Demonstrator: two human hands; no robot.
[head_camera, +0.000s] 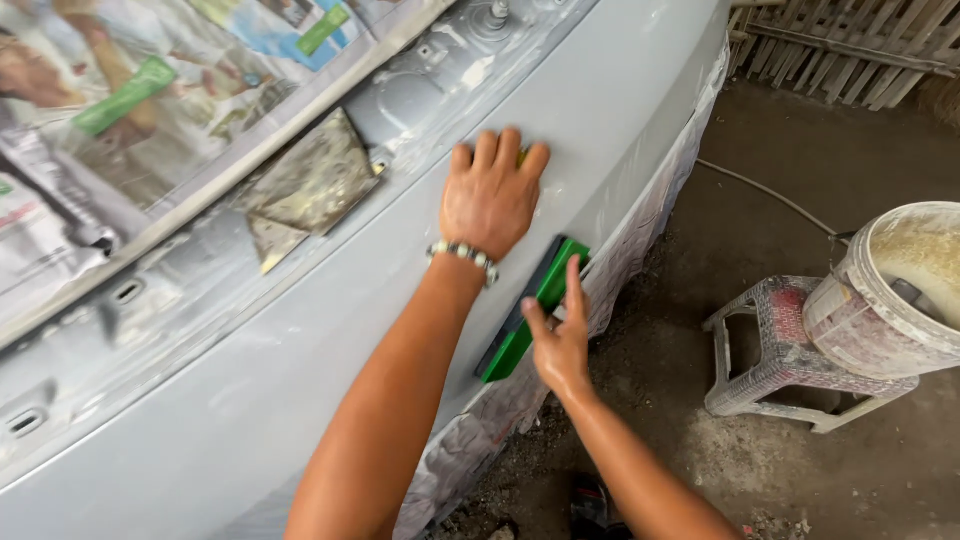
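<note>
A: When read from the left edge, first newspaper (130, 110) masking the upper left, then sandpaper (310, 185) lying on the grey panel (250, 380).

B: And the left hand (492, 195)?

A: Pressed flat on the panel near frame centre, palm down, pointing toward the top of the frame. Not gripping anything. A sliver of yellow-green at the fingertips, too hidden to name.

B: Block (535, 305)?

A: Green, set against the panel just below and right of the left hand, close but apart. Long axis slanting from lower left to upper right, roughly along the panel's lower edge.

B: Held how?

A: Grasped by the right hand (560, 340) from the lower right, with thumb and forefinger stretched along its edge. Already touching, so far nearer than the left.

B: Further right?

A: Stool (770, 350) on a dirt floor, with a bucket (890, 300) tilted on top, well apart from both hands.
</note>
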